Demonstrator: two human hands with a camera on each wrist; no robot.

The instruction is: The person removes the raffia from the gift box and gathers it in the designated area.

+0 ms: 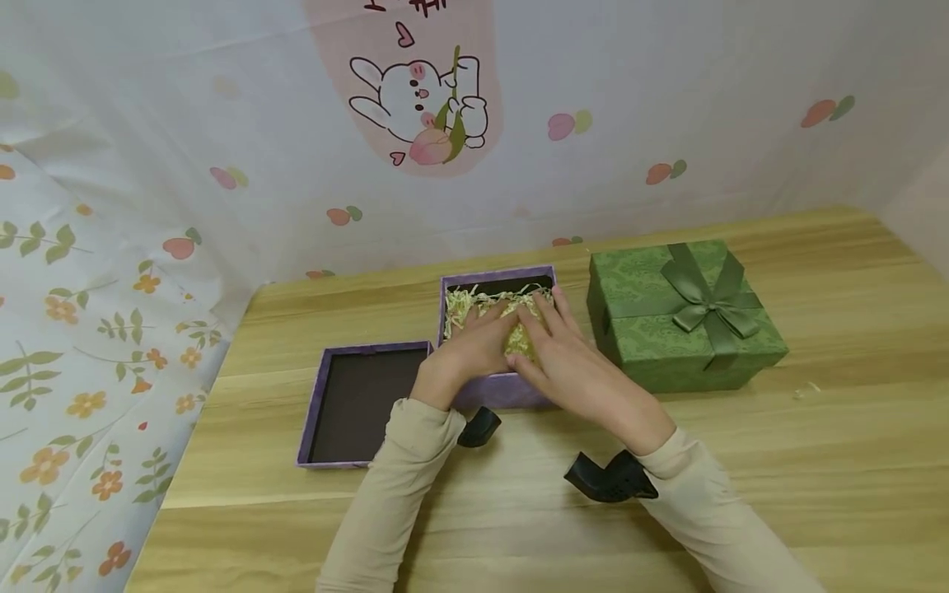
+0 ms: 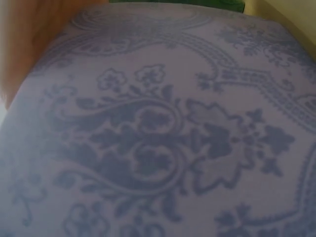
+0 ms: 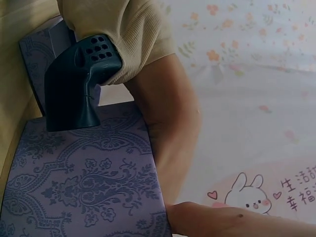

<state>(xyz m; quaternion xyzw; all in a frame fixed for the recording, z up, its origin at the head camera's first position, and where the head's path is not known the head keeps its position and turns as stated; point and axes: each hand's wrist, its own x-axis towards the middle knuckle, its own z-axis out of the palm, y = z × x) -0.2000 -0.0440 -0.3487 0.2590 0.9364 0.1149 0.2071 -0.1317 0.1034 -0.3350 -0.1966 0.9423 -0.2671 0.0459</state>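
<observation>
A purple patterned box (image 1: 511,390) stands uncovered on the table, with pale yellow shredded paper (image 1: 461,305) inside it. My left hand (image 1: 478,346) reaches over the near rim, its fingers extended onto the shreds. From the right, my right hand (image 1: 567,358) lies over the same filling with its fingers spread and fairly straight. Between the two hands a patch of yellow filling shows, and the fingertips are partly hidden among the shreds. The box's damask-patterned side (image 2: 173,128) fills the left wrist view. In the right wrist view the left hand (image 3: 170,128) bends over the box edge.
Left of the box, its shallow lid (image 1: 363,403) lies with the dark inside up. A green gift box (image 1: 667,329) with a ribbon bow stands close on the right. Loose shreds (image 1: 806,390) lie on the wooden table (image 1: 853,494). A printed cloth (image 1: 630,82) hangs behind.
</observation>
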